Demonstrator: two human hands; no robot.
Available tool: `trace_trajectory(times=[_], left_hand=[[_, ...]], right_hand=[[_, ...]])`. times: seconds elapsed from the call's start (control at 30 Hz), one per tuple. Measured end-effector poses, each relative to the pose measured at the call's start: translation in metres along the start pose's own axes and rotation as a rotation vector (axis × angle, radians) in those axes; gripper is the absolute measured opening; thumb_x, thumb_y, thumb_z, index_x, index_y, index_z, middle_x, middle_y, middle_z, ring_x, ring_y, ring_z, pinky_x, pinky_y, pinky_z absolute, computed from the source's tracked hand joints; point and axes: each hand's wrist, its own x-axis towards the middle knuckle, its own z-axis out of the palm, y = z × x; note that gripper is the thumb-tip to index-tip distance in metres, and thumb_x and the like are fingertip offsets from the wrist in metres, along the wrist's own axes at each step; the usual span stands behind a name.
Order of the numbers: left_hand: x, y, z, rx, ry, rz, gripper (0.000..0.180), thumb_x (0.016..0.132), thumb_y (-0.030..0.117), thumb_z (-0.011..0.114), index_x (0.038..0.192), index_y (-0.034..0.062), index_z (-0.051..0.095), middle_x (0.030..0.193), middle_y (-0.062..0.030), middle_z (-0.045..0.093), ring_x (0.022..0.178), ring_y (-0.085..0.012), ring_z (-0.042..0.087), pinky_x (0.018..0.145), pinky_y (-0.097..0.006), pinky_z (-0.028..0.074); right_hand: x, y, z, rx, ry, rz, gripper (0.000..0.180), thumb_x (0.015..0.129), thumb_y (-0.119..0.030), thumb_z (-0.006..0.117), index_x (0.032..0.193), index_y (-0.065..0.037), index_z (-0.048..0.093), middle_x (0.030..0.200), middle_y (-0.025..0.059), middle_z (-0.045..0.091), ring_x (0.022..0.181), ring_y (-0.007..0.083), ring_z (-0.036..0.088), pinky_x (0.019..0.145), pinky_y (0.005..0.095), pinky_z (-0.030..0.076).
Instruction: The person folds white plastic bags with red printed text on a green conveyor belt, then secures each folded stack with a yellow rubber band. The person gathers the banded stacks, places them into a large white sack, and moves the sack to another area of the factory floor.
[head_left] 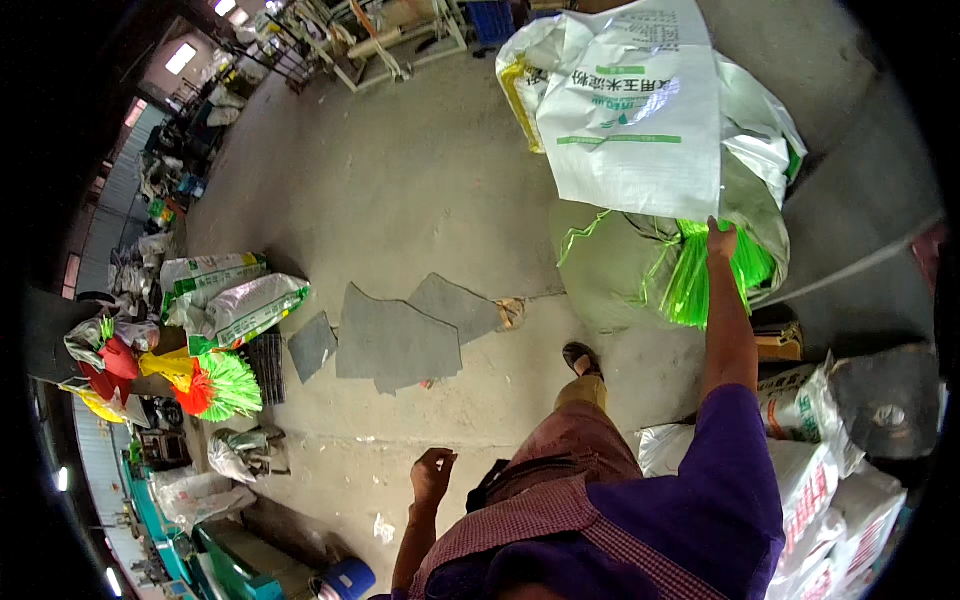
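My right hand (721, 240) reaches out to the right, closed on the lower corner of a white woven sack (640, 110) with green print. Just under that hand, bright green plastic bristles (690, 280) fan out from a large greyish-green sack (610, 260). Loose green strands (578, 240) hang over its side. The white sack lies across the top of this bundle and hides part of it. My left hand (432, 476) hangs low beside my body, fingers curled in, with nothing visible in them.
Flat dark grey sheets (395, 335) lie on the concrete floor ahead. To the left are printed sacks (245, 310) and red, yellow and green bristle bundles (228, 388). White packed bags (800, 480) are stacked close at my right. A metal frame (395, 45) stands at the far side.
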Motion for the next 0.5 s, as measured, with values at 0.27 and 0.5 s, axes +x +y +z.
trace_trajectory(times=[0.27, 0.5], left_hand=[[0.08, 0.108, 0.007, -0.108, -0.018, -0.131, 0.014, 0.081, 0.011, 0.067, 0.093, 0.0033, 0.065, 0.089, -0.0113, 0.067, 0.078, -0.022, 0.066, 0.063, -0.031, 0.052], [0.179, 0.192, 0.002, -0.145, 0.275, 0.198, 0.068, 0.082, 0.011, 0.068, 0.139, 0.0064, 0.031, 0.136, -0.0163, 0.042, 0.121, -0.0329, 0.045, 0.089, -0.039, 0.045]], right_hand=[[0.02, -0.071, 0.04, 0.749, -0.736, 0.234, 0.019, 0.083, -0.019, 0.067, 0.096, -0.006, 0.066, 0.073, 0.0023, 0.064, 0.051, 0.0105, 0.052, 0.045, 0.028, 0.041], [-0.175, -0.376, -0.056, 1.03, -1.813, -0.184, 0.021, 0.086, -0.017, 0.065, 0.097, 0.0, 0.063, 0.087, 0.0066, 0.067, 0.07, 0.0116, 0.064, 0.062, 0.0253, 0.052]])
